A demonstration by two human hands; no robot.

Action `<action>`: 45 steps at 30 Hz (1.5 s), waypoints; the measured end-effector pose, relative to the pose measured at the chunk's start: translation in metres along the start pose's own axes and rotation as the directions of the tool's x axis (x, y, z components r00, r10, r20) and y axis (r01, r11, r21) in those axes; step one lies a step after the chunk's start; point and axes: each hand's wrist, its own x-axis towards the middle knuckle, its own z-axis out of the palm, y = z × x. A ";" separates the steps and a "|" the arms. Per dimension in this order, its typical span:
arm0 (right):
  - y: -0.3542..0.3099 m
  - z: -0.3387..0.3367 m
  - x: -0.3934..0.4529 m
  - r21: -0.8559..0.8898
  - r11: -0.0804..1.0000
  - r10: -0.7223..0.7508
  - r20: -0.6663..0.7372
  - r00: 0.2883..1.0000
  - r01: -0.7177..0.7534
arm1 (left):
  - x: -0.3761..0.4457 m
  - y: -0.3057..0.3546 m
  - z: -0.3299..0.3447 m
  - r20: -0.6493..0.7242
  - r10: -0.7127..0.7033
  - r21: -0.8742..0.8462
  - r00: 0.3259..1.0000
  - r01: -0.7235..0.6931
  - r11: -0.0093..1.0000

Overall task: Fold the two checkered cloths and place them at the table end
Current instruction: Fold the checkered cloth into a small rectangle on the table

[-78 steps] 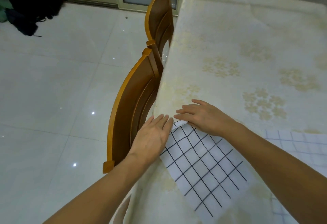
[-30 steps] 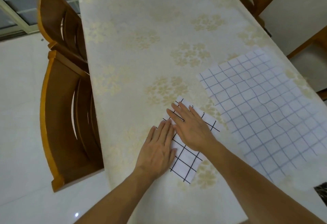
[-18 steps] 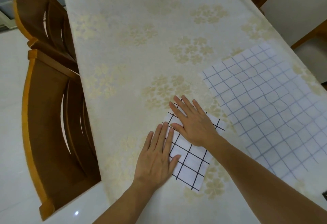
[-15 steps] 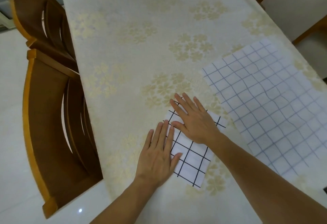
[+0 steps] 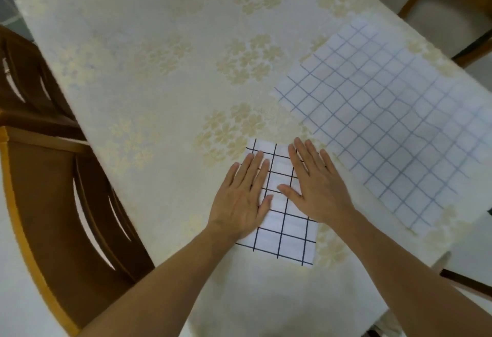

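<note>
A small folded white cloth with a black grid (image 5: 283,227) lies flat on the table near its front. My left hand (image 5: 242,198) rests palm down on the cloth's left edge, fingers together and straight. My right hand (image 5: 316,184) presses flat on the cloth's upper right part. Neither hand grips anything. A larger white cloth with a pale blue grid (image 5: 394,120) lies spread out, unfolded, to the right, reaching the table's right edge.
The table (image 5: 149,51) wears a cream cloth with a gold flower print. Two wooden chairs (image 5: 61,208) stand tight against its left side. Another wooden chair (image 5: 450,3) is at the back right.
The black-grid cloth went from a larger sheet at the left table edge to a small folded rectangle. Both hands slid apart and now lie flat on it, squared to me.
</note>
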 end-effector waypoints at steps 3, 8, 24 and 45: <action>-0.005 -0.003 -0.005 0.037 0.992 0.120 -0.015 0.993 -0.120 | 0.008 -0.003 -0.008 -0.034 0.020 0.002 0.999 -0.020 1.000; -0.018 -0.001 -0.010 0.076 0.966 0.250 -0.037 0.967 -0.247 | 0.042 -0.016 -0.014 -0.029 0.103 0.060 0.994 -0.101 0.993; -0.082 0.008 -0.061 0.151 0.928 0.343 0.009 0.939 -0.340 | -0.012 -0.014 0.000 0.013 0.128 0.023 0.992 -0.128 0.991; -0.063 -0.010 -0.076 0.233 0.930 0.311 -0.088 0.946 -0.284 | -0.016 -0.029 -0.019 -0.158 0.159 -0.066 0.974 -0.171 0.983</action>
